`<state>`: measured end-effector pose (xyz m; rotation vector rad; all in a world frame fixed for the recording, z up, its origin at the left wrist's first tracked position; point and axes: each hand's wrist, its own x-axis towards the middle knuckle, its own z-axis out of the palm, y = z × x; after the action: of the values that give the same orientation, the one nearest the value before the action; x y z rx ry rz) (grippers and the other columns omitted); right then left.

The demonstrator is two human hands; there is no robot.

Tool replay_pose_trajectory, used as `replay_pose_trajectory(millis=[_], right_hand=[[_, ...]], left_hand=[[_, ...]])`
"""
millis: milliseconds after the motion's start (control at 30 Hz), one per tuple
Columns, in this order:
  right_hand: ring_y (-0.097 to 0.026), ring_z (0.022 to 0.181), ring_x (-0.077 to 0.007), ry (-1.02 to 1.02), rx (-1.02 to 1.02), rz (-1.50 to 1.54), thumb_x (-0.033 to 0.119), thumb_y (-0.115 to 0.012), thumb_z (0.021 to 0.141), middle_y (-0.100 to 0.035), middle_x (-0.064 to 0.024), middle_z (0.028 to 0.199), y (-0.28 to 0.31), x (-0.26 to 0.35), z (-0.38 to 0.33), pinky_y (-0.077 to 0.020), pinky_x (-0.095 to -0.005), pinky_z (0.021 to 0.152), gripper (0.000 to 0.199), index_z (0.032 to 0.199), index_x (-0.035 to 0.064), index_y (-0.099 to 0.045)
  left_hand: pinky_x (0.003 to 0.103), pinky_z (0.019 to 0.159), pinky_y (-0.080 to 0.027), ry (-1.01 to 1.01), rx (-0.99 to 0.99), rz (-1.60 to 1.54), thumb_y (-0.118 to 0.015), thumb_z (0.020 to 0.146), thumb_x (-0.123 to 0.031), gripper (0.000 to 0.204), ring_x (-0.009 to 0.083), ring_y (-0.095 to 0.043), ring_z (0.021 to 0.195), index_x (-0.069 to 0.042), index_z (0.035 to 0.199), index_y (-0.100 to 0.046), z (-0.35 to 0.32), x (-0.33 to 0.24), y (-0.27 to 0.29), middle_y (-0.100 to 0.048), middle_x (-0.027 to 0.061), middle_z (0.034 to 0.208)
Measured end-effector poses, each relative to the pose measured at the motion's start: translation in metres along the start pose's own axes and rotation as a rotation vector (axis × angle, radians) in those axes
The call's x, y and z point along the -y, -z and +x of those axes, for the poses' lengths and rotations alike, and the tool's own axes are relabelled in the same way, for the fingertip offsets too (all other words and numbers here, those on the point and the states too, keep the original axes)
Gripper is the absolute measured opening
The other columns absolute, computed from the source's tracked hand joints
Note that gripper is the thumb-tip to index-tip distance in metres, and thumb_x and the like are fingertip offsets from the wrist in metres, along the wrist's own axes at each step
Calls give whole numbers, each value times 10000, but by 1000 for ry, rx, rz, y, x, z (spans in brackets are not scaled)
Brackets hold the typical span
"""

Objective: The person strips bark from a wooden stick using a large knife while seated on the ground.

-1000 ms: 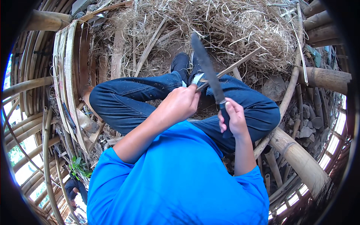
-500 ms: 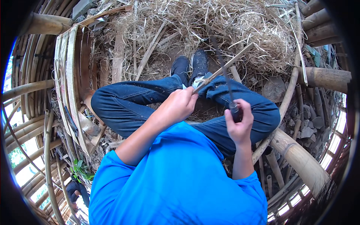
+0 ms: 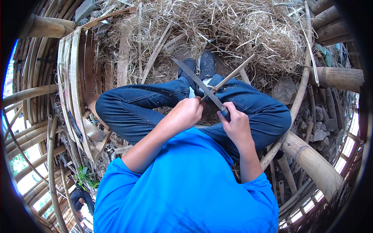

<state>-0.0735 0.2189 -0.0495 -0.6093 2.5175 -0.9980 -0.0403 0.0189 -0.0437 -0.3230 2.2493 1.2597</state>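
My left hand (image 3: pixel 187 111) is closed around the near end of a thin bamboo strip (image 3: pixel 235 72), which slants up and to the right over my lap. In my right hand (image 3: pixel 234 123) is the dark handle of a long-bladed knife (image 3: pixel 191 74). Its blade points up and to the left, crossing the strip just beyond my left fingers. Blade and strip appear to touch there. Both hands are above my crossed legs in blue jeans (image 3: pixel 134 101), with my dark shoes (image 3: pixel 206 64) beyond them.
A heap of pale shavings (image 3: pixel 217 27) covers the ground ahead. Split bamboo slats (image 3: pixel 74 77) stand at my left. On the right lie thick bamboo poles (image 3: pixel 312 165) and grey stones (image 3: pixel 319 135). Bamboo lattice surrounds the place; another person (image 3: pixel 81 200) is at the lower left.
My right hand has moved left and slightly down, and the knife has swung left so its blade now crosses the strip. The strip's far end has shifted slightly left and down.
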Motion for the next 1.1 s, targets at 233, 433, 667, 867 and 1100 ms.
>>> replay_pose_trajectory(millis=[233, 433, 667, 867, 1100], right_hand=[[-656, 711, -359, -54, 10, -155, 210, -696, 841, -665, -138, 740, 15, 0, 2, -494, -451, 585, 190, 901, 74, -577], [-642, 676, -370, -166, -51, -153, 255, -679, 868, -648, -155, 706, 27, -13, 3, -475, -448, 573, 200, 869, 76, -591], [-627, 595, -362, -234, -200, 25, 222, -681, 876, -601, -176, 637, 40, -25, 1, -433, -411, 511, 223, 864, 20, -585], [-650, 652, -365, -92, -86, 128, 190, -703, 849, -630, -166, 675, 9, 9, 2, -478, -414, 546, 192, 852, 39, -585], [-650, 691, -376, -83, -51, -18, 210, -697, 849, -650, -178, 715, -1, -1, 2, -491, -447, 568, 214, 823, 39, -571]], left_hand=[[544, 762, -457, -26, -9, 57, -464, 950, -168, 282, 491, -586, 905, 89, 917, -574, -2, 2, -5, -597, 346, 870], [524, 709, -459, 0, 17, 68, -490, 957, -192, 290, 473, -603, 839, 83, 893, -553, -7, -2, 3, -602, 316, 808], [503, 657, -447, 10, 13, 30, -490, 967, -211, 304, 462, -598, 757, 68, 858, -541, -5, 13, 9, -581, 281, 722], [526, 701, -458, -12, 14, 79, -485, 960, -209, 304, 478, -601, 796, 69, 870, -565, -1, 0, -1, -600, 303, 756], [549, 734, -460, -23, -3, 100, -478, 941, -178, 286, 490, -598, 826, 85, 905, -583, -9, -15, 0, -607, 321, 785]])
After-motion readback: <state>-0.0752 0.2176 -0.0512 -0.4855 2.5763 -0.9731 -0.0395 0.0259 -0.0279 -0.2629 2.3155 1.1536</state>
